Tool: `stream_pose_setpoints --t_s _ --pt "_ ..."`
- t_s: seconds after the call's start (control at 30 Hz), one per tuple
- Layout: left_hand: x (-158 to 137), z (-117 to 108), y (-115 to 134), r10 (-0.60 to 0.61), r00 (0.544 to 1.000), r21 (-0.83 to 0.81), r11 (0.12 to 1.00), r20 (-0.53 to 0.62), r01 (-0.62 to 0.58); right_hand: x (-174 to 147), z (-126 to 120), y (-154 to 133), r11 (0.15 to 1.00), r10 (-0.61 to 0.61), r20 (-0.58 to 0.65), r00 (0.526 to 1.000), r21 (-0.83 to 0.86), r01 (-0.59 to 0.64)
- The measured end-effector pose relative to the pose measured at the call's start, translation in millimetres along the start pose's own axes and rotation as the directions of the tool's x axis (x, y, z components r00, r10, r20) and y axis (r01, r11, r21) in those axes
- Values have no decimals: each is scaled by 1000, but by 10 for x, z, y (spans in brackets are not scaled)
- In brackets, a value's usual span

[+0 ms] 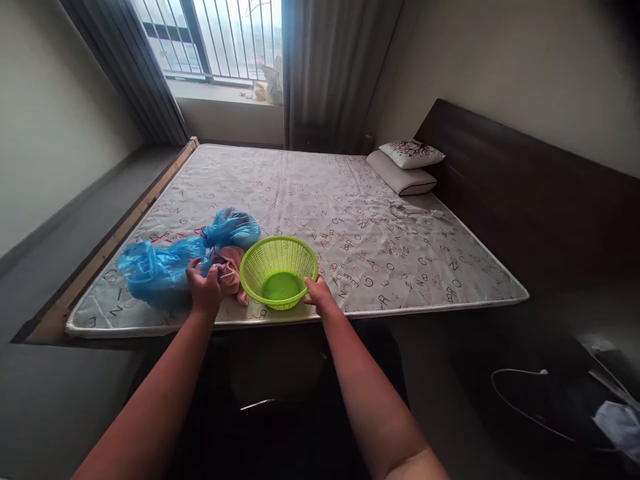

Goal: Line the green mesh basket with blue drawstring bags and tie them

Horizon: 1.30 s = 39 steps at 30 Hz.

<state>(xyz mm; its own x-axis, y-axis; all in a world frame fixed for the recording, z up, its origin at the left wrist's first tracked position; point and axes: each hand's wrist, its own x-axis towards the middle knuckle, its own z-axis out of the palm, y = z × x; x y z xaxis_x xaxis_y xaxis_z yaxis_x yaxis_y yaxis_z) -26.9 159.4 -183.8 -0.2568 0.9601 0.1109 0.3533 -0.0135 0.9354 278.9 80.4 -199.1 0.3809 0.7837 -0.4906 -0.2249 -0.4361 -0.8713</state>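
Right hand has that green basket pinched at the rim; left hand (just by pink cloth) hangs half-open.

Your right hand grips a green basket by its rim. Just beside your left hand, fingers apart, are a blue bag and pink cloth.

Far ahead of the left hand, daylight enters through a barred window flanked by grey curtains. Beyond both hands spreads a letter-patterned mattress; well to the right of the right hand stands a dark headboard against a pale wall. Left of the left hand lies grey floor.
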Motion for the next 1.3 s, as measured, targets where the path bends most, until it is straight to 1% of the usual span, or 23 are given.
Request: stream_pose_setpoints --t_s 0.07,0.13,0.2,0.27,0.33,0.4,0.43,0.5,0.57,0.63,0.7,0.8,0.87,0.97,1.1,1.3 --pt "29 177 8 -71 996 -133 988 63 78 133 -60 -97 995 -38 4 999 -95 38" --pt "74 307 -3 -168 974 -267 942 155 205 281 -139 -180 981 -68 15 998 -181 69" --pt "122 387 -27 -241 939 -369 873 243 320 421 -214 -218 962 -67 38 997 -262 74" --pt "172 424 -52 -261 918 -415 831 299 371 533 -259 -205 943 -75 40 996 -322 84" --pt "224 434 -69 -250 913 -406 835 323 372 611 -260 -163 947 -136 10 991 -292 133" --pt "274 439 -71 -226 909 -392 846 350 361 660 -218 -132 971 -194 11 981 -141 194" --pt "294 446 -67 -213 908 -393 848 361 356 679 -188 -134 978 -203 38 978 -45 205" --pt "318 478 -50 -206 902 -408 838 379 362 712 -122 -175 979 -188 130 974 107 175" --pt "315 532 -31 -243 888 -418 813 391 406 739 -65 -243 976 -170 198 965 170 137" --pt "289 599 -18 -280 871 -411 795 404 446 757 -18 -293 972 -166 205 965 196 125" --pt "252 664 -18 -261 866 -421 790 427 445 763 23 -296 968 -163 167 972 217 125" --pt "199 738 -38 -212 888 -456 795 409 400 753 71 -224 961 -181 90 979 227 157" --pt "174 774 -54 -229 905 -462 799 358 384 743 82 -166 957 -212 59 975 216 195" --pt "153 825 -66 -251 914 -458 804 318 380 734 60 -110 953 -236 40 971 206 223" --pt "149 872 -67 -217 938 -461 826 270 324 728 15 -88 951 -242 44 969 209 228" --pt "180 881 -104 -239 931 -457 820 275 346 742 30 -79 956 -236 38 971 190 225"
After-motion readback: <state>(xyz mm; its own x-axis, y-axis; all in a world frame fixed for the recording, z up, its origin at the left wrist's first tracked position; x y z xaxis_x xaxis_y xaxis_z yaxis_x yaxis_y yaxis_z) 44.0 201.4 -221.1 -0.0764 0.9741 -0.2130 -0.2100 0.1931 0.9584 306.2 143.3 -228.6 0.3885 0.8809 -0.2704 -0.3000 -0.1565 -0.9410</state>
